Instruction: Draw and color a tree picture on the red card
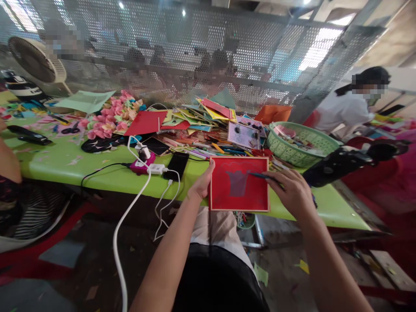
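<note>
My left hand [202, 184] grips the left edge of a square red card [238, 184] with a pale rim and a faint grey shape drawn in its middle. It is held up over the front edge of the green table [65, 162]. My right hand [290, 190] is closed on a thin blue pen [260, 175], and the pen's tip rests on the card's right side near the grey shape. Both forearms reach up from my lap.
A heap of coloured paper and pencils [208, 125] covers the table's middle, with pink paper flowers [108, 119] at left and a green basket [300, 147] at right. A black phone [176, 164], charger and white cables [136, 203] lie near the front edge. Other people sit at left and far right.
</note>
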`<control>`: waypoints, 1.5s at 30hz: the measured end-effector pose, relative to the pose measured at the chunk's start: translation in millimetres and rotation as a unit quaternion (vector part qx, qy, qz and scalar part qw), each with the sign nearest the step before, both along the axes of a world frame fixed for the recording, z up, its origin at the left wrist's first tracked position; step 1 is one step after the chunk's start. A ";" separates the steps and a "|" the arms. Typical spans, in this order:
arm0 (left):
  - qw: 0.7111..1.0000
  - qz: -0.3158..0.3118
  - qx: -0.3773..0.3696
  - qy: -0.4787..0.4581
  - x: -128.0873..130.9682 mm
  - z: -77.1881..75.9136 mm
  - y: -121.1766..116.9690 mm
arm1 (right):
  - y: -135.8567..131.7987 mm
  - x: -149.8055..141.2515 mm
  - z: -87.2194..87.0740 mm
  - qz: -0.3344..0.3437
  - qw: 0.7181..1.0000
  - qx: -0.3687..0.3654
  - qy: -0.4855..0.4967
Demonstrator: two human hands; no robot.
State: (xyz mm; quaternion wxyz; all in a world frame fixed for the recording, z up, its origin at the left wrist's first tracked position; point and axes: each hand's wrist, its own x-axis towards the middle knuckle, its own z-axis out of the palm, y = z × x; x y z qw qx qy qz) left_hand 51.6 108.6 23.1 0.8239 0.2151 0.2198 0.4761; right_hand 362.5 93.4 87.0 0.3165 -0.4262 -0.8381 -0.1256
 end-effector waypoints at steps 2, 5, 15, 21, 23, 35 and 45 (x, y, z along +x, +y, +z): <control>1.000 0.002 0.001 -0.013 0.2 -1.1 0.5 | 1.0 0.9 0.0 -0.003 1.000 0.009 0.004; 1.000 0.009 -0.015 -0.008 0.7 -0.9 0.3 | 2.0 0.7 -0.6 -0.003 1.000 0.015 0.003; 0.999 0.011 -0.027 0.022 2.2 5.9 -1.7 | -2.1 2.8 -7.5 -0.009 1.000 0.022 0.010; 1.000 0.016 -0.022 0.007 1.9 4.3 -1.5 | -2.7 -1.7 -9.8 -0.014 0.999 0.029 0.015; 1.000 0.011 -0.026 0.007 1.6 3.8 -1.6 | -2.6 -5.4 -10.0 -0.005 0.999 0.032 0.021; 1.000 0.012 -0.010 0.008 2.1 2.3 -0.1 | -5.2 -2.0 -11.1 -0.022 0.999 0.023 0.025; 1.000 -0.004 -0.004 -0.010 0.2 -3.1 2.4 | -7.7 2.2 -14.4 -0.036 0.999 0.015 0.032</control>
